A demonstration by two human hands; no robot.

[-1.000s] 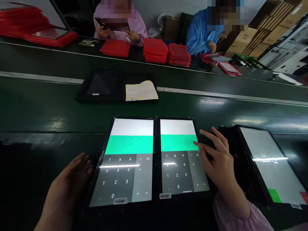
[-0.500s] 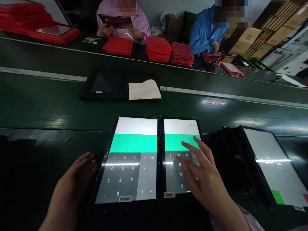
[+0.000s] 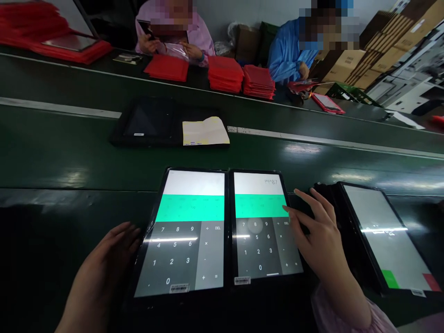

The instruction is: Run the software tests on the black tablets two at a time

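On the green table (image 3: 69,159), at the hub of the clock, a first tablet (image 3: 185,243) and a second tablet (image 3: 263,229) are laid side by side, the second toward three o'clock. A calculator with a green band is shown on each; on the second, a line ending in 87 is displayed, and the 8 key is covered by a pale circle.

By the second tablet's three o'clock edge, the right hand (image 3: 321,231) is held with thumb and forefinger nearly together and the other fingers spread; nothing is grasped, and whether the screen is touched cannot be told. At nine o'clock, beside the first tablet, the left hand (image 3: 104,259) is held with fingers loosely bent; no object is seen in it, but contact with the tablet's edge is hidden by shadow.

Farther out at three o'clock, a third tablet (image 3: 381,236) is laid. At eleven, a dark tablet (image 3: 149,118) is placed, and near twelve a paper sheet (image 3: 206,132). Beyond, red stacks (image 3: 225,76) are lined up before a person in pink (image 3: 199,32).
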